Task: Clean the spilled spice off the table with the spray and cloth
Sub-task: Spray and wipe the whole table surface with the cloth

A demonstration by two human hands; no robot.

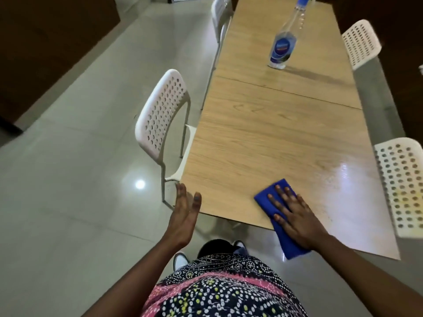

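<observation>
Wooden table (263, 138) | folded blue cloth (265, 197) overhanging edge, right hand (295, 216) flat atop | left hand (185, 207) released

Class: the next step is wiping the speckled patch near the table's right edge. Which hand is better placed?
Right. The right hand already presses flat on the cloth beside the specks; the left hand hovers off the table's corner.

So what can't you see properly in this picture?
All in the head view:
- Spray bottle: its nozzle is cut off by the top edge, and its label is too blurred to read.
- Blue cloth: the right hand pressing flat on it covers its middle.
- Spilled spice: only faint specks near the glare on the table; too small to tell.
- Left hand: open beside the table corner; whether it touches is unclear.
</observation>
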